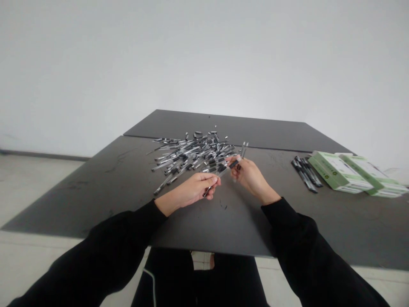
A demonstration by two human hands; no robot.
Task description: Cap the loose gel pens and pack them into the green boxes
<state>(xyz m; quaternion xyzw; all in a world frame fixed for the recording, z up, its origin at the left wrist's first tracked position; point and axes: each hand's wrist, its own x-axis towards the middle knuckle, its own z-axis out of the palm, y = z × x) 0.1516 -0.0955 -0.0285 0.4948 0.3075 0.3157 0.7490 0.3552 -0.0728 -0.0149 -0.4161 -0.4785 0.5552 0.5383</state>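
Black pens (191,155) heap mid-frame; left hand (194,189) and right hand (251,177) both grip pens, and a loosened grip could spill them.

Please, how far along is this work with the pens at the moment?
Looks done: a small bunch of pens lies apart, beside two green-and-white boxes. In hand: the left hand and right hand hold a pen between them, and the right hand also has more pens upright. Left: the big loose heap of pens on the dark table.
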